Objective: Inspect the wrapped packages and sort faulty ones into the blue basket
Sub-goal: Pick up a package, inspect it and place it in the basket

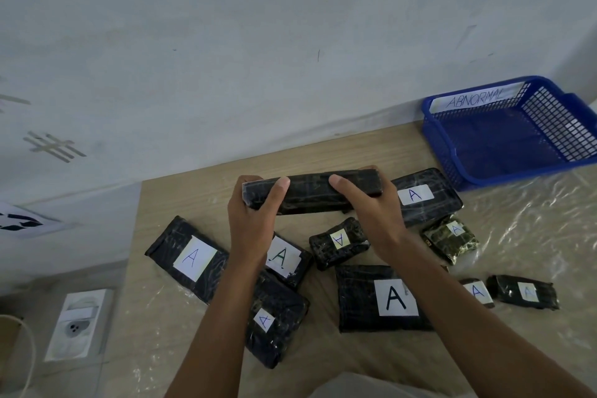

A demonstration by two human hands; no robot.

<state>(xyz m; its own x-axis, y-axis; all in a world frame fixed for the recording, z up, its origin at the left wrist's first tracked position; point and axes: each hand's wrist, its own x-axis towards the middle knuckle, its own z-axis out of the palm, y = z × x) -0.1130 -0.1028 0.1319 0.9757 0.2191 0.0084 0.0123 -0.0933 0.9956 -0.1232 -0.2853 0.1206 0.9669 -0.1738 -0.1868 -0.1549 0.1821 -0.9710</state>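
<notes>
Against a pale wall, a wooden counter (200,181) partly under clear plastic sheeting (523,236). Blue mesh basket (452,152) at the far right corner, paper sign reading ABNORMAL (476,97) on its back wall; something dark lies inside, contents not clear. Black film-wrapped packages spread over the counter, each with a white label marked A: a large flat package (358,297) near the right forearm, a long one (168,255) at left, another (277,333) under the left forearm, one (429,184) just in front of the basket, one (290,262) partly hidden behind the left wrist. Smaller bundles: one (339,242) between the two wrists with its A upside down, a mottled one (450,241) to its right, two more (523,292) (478,292) at the near right. Held package (310,192), long and black, is lifted above the others at centre, narrow side toward the camera, no label visible on it. Left hand (252,220) grips its left end, fingers wrapped behind and thumb over the front. Right hand (371,203) grips the right end likewise, thumb on the front face. Wall socket (77,326) low at left, off the counter.
</notes>
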